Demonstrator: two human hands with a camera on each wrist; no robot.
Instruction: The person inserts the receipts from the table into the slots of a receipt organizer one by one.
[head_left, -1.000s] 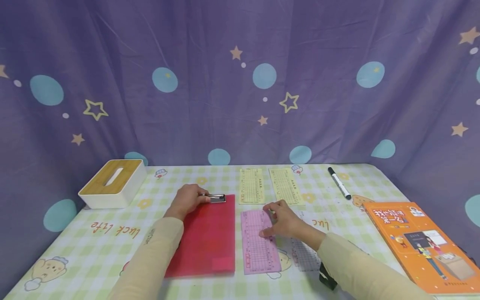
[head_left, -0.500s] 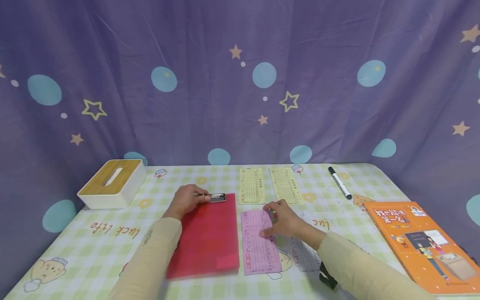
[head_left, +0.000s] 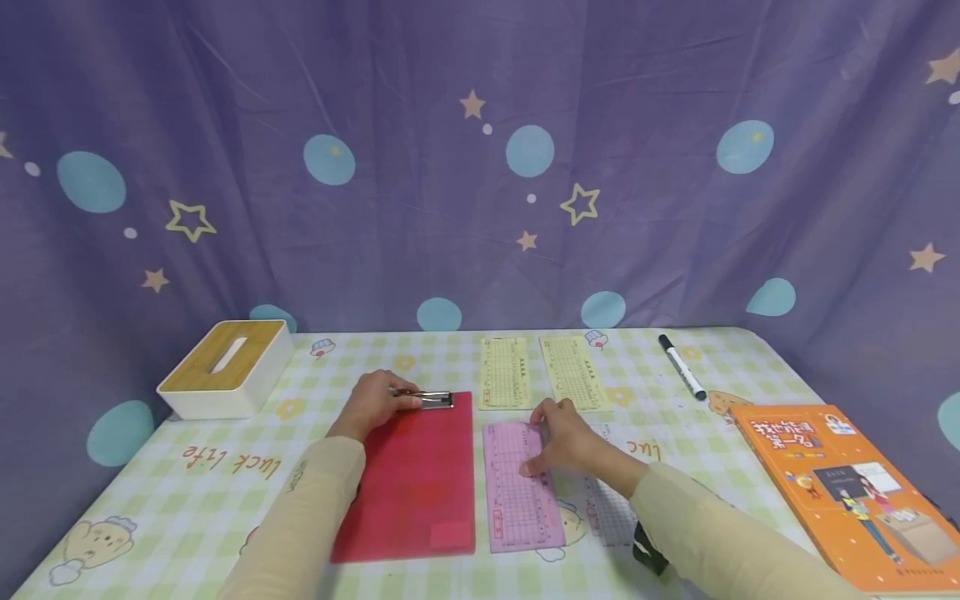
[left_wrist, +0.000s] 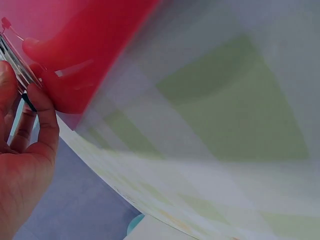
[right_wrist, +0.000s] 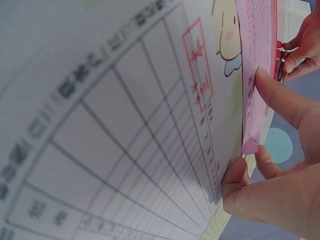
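My left hand point(head_left: 372, 400) pinches the metal clip point(head_left: 437, 400) at the far edge of a red clip folder point(head_left: 412, 492). In the left wrist view, the thumb and fingers close on that clip, and the red cover hangs beside them. My right hand point(head_left: 566, 442) pinches the right side of a pink printed form point(head_left: 517, 517). Seen from the right wrist, the thumb lies on the pink sheet and the other fingertips are at its far end, where the paper curls a little. A white printed form point(right_wrist: 125, 120) lies under the right wrist, partly hidden by the forearm in the head view.
Two yellow forms, one left point(head_left: 504, 375) and one right point(head_left: 575, 375), lie at the back. A marker point(head_left: 682, 367) and an orange book point(head_left: 847, 492) are on the right. A tissue box point(head_left: 225, 371) stands at left. A black object point(head_left: 648, 550) shows beside the right sleeve.
The near end of the red folder has shifted slightly to the right. Both hands have stayed nearly where they were, on the clip and the pink form.
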